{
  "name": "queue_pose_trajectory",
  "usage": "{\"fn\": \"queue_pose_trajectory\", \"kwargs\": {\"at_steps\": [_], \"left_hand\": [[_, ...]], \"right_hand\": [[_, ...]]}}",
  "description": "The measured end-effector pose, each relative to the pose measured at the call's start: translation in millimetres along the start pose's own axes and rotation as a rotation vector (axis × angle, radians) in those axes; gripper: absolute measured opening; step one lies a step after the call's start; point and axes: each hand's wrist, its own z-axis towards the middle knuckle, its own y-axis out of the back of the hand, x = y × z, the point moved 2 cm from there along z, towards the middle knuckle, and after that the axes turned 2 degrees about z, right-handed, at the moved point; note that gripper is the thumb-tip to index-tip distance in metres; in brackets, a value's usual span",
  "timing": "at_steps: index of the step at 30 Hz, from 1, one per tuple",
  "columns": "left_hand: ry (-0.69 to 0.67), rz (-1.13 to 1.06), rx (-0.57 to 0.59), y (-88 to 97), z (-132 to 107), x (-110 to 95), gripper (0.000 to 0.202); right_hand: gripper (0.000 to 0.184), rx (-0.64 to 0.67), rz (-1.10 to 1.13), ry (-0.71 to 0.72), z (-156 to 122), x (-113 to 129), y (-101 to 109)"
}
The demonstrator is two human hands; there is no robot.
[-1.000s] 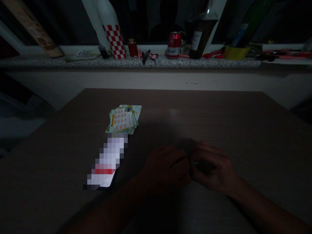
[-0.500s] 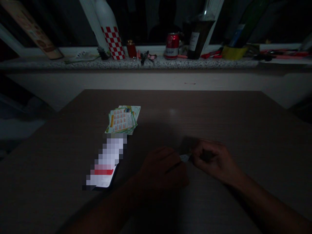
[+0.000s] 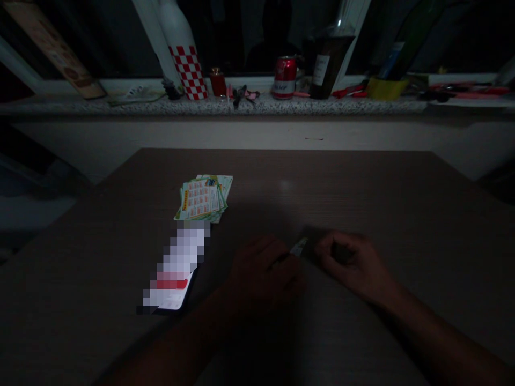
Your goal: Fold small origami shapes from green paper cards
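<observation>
Low over the table, my left hand (image 3: pixel 267 273) is closed on a small printed card (image 3: pixel 298 247). Only a pale corner of this card sticks out past the fingers; the palm hides the rest. To its right, my right hand (image 3: pixel 354 262) is closed with thumb and forefinger pinched, a short gap away from the card's corner. Whatever the pinch may hold is hidden in the dim light. Left of both hands, a fanned stack of printed cards (image 3: pixel 200 199) lies behind a lit phone (image 3: pixel 171 300), whose screen is mostly blurred out.
A granite windowsill (image 3: pixel 265 110) runs along the back of the wooden table (image 3: pixel 341 182). On it stand a checkered bottle (image 3: pixel 189 72), a red can (image 3: pixel 285 78), a dark labelled container (image 3: pixel 322 69), a green bottle (image 3: pixel 414 37) and several small items. The room is dark.
The right fingers have come off the card's corner, leaving a gap. That corner now points more upward, and my left hand has shifted slightly left.
</observation>
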Motion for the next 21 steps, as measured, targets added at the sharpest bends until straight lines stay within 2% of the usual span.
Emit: {"fn": "queue_pose_trajectory", "kwargs": {"at_steps": [9,14,18,21], "left_hand": [[0.097,-0.019,-0.002,-6.7,-1.4,-2.9,0.009],[0.152,-0.067,0.056,-7.9,-3.0,-3.5,0.01],[0.181,-0.018,0.018,-5.6,-2.7,-2.3,0.013],[0.158,0.029,-0.01,-3.2,-0.7,-2.2,0.007]], "right_hand": [[0.015,0.14,0.155,0.169,-0.9,17.5,-9.4],[0.021,0.048,0.121,0.231,0.1,16.8,-6.2],[0.016,-0.064,-0.009,0.347,0.1,17.9,-3.1],[0.013,-0.082,-0.112,0.449,-1.0,19.4,-2.4]]}}
